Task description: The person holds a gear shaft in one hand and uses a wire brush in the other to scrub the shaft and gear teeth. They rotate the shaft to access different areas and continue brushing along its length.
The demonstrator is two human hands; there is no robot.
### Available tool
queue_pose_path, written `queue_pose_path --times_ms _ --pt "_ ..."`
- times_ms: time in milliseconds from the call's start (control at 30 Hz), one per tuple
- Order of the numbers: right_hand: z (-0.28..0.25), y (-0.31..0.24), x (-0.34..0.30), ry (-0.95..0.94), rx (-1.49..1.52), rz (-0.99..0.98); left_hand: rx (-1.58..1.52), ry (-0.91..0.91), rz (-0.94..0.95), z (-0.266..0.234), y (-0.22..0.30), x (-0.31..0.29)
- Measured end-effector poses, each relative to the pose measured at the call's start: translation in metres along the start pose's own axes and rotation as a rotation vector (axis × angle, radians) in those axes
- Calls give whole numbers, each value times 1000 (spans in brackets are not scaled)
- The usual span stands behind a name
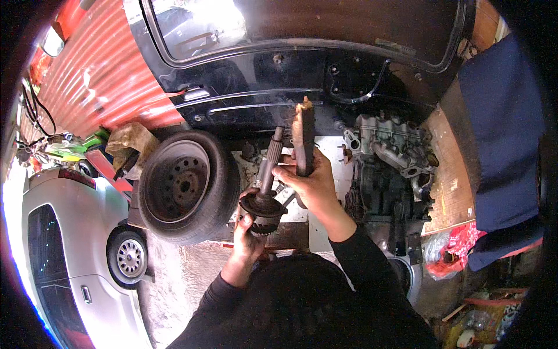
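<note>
My left hand (pixel 247 247) grips a splined metal shaft (pixel 269 168) from below, around its toothed gear end. The shaft stands nearly upright, tilted a little to the right, with a dark round flange above the gear. In my right hand (pixel 317 183) is a long dark slab (pixel 303 136) with a ragged yellowish-brown edge; I cannot tell its exact kind. The slab points upward just right of the shaft. My right thumb and fingertips reach close to the shaft's middle; whether they touch it is hard to tell.
A wheel with a black steel rim (pixel 185 181) leans left of my hands. An engine block (pixel 386 168) stands to the right. Behind is a dark vehicle panel (pixel 250 78) with a window. A silver car (pixel 87 279) is at far left, and plastic bags (pixel 450 253) lie at right.
</note>
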State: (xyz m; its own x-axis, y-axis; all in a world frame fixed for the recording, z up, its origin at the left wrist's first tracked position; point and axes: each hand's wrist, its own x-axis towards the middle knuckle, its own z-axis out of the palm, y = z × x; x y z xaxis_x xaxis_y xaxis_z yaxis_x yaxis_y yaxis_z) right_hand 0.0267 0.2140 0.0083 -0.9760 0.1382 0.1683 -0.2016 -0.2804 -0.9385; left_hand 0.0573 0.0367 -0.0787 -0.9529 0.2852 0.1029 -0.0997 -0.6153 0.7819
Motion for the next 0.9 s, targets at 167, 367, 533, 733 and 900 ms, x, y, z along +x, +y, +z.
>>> queue_pose_path --times_ms 167,367,533,733,900 --pt "8 -24 1 -41 143 -51 -145 104 96 29 21 4" --pt "24 -56 2 -202 73 -154 -1017 -259 -410 37 20 1" --pt "8 -35 18 -278 302 -93 -932 -224 -358 36 12 -9" --pt "-33 -43 13 -159 -319 -449 -182 -72 -40 16 18 -3" --pt "-36 -52 9 -126 -858 -837 -74 -27 25 10 21 -1"
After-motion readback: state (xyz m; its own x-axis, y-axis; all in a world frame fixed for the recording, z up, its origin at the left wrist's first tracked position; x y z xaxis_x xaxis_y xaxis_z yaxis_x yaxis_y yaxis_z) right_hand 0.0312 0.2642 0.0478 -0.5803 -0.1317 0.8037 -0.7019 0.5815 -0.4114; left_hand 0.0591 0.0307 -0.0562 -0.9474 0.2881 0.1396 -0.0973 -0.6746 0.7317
